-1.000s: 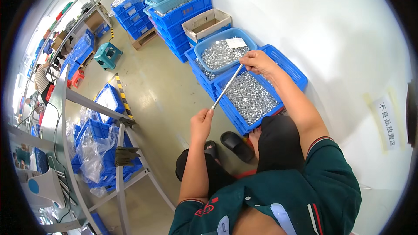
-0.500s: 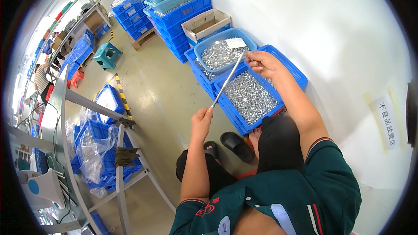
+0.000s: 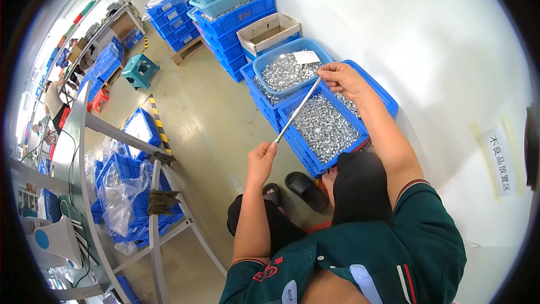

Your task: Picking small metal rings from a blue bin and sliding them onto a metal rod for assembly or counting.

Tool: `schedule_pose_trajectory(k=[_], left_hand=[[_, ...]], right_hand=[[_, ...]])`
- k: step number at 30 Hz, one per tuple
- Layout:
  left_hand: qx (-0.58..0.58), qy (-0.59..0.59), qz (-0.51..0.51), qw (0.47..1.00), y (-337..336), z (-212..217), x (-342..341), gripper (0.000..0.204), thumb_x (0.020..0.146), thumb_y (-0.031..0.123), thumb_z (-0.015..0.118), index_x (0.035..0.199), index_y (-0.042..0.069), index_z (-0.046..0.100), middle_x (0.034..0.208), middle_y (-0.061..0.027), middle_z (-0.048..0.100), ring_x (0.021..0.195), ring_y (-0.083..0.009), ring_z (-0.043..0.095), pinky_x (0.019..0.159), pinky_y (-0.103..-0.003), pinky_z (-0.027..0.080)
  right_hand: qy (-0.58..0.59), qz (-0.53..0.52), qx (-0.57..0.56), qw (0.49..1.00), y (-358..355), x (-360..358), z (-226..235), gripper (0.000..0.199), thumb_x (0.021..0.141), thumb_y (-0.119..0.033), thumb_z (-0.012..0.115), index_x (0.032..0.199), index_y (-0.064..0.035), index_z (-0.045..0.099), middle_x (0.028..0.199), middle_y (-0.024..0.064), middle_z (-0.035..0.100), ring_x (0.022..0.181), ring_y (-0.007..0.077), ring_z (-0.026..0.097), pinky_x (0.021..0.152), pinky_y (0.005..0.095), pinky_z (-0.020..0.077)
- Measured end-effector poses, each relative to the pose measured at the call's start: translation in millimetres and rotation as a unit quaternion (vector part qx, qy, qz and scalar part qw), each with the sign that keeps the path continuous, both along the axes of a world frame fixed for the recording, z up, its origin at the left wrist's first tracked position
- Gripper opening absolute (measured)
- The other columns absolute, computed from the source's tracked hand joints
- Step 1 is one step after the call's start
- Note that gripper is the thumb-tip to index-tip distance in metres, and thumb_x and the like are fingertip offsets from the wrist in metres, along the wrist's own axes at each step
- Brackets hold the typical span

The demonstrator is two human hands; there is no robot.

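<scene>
A thin silver metal rod [image 3: 298, 109] runs slantwise between my hands. Its lower end is gripped in the closed fingers of my left hand [image 3: 261, 161]. At the upper end, the thumb and fingers of my right hand [image 3: 342, 80] pinch around the tip; whether a small part sits between those fingers is hidden. Below the rod and right hand stands a blue crate [image 3: 302, 152] full of small silver metal parts [image 3: 326, 128]. Just beyond it, a light blue basket [image 3: 259, 77] holds larger silver pieces, with a white card [image 3: 306, 57] on top.
Blue crates [image 3: 228, 50] and baskets of metal parts are stacked farther along the white wall [image 3: 405, 17], near an open carton [image 3: 269, 30]. A metal-framed table [image 3: 104, 208] stands left, above plastic-wrapped blue crates [image 3: 126, 194]. A teal stool [image 3: 139, 71] is at far left; people work beyond.
The rod has shifted slightly down and to the right in the picture. Both hands keep hold of its ends, the right fingertips closing a little differently around the upper one.
</scene>
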State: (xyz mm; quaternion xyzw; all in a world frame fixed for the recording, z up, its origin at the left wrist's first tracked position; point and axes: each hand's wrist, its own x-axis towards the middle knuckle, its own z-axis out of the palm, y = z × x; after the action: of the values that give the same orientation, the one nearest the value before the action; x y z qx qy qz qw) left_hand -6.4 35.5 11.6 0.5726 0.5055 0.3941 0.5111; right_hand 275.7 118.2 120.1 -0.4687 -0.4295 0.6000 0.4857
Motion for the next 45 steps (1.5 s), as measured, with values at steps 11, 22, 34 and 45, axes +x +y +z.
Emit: schedule_pose_trajectory(k=[11, 22, 34, 45], left_hand=[[-0.04, -0.034, 0.031, 0.998, 5, 0, 4, 0.032, 0.086, 0.025, 0.053, 0.063, 0.004, 0.048, 0.054, 0.0043, 0.035, 0.051, -0.005, 0.032, 0.045, -0.023, 0.026], [-0.007, -0.023, -0.001, 1.0, 1, 4, 2, 0.032, 0.086, 0.026, 0.052, 0.062, 0.006, 0.046, 0.053, 0.0056, 0.035, 0.05, -0.0041, 0.031, 0.044, -0.022, 0.024], [-0.029, -0.025, -0.014, 0.999, -1, 2, 1, 0.032, 0.086, 0.027, 0.054, 0.064, 0.004, 0.049, 0.055, 0.0052, 0.037, 0.053, -0.0045, 0.033, 0.046, -0.023, 0.027], [-0.017, 0.022, -0.011, 1.0, -1, 4, 2, 0.032, 0.086, 0.028, 0.052, 0.063, 0.007, 0.046, 0.054, 0.0071, 0.033, 0.05, -0.003, 0.028, 0.044, -0.021, 0.022]], right_hand=[[0.035, 0.157, -0.061, 0.985, -2, -22, -15, 0.017, 0.082, -0.008, 0.054, 0.098, -0.0017, 0.056, 0.082, 0.0036, 0.057, 0.064, 0.0078, 0.053, 0.049, 0.0167, 0.0424], [0.178, -0.034, -0.08, 0.98, 8, 7, -20, 0.015, 0.087, -0.018, 0.053, 0.085, -0.0039, 0.053, 0.073, 0.0043, 0.051, 0.051, 0.0049, 0.041, 0.035, 0.0149, 0.028], [0.156, 0.026, -0.041, 0.987, 4, 7, -15, 0.017, 0.079, -0.017, 0.065, 0.08, -0.0065, 0.051, 0.065, -0.0009, 0.043, 0.051, 0.0052, 0.036, 0.038, 0.0163, 0.0253], [-0.205, 0.047, 0.002, 0.978, -4, -8, 6, 0.017, 0.079, -0.02, 0.061, 0.078, -0.0044, 0.055, 0.055, -0.0046, 0.039, 0.046, 0.0041, 0.03, 0.04, 0.0196, 0.0221]])
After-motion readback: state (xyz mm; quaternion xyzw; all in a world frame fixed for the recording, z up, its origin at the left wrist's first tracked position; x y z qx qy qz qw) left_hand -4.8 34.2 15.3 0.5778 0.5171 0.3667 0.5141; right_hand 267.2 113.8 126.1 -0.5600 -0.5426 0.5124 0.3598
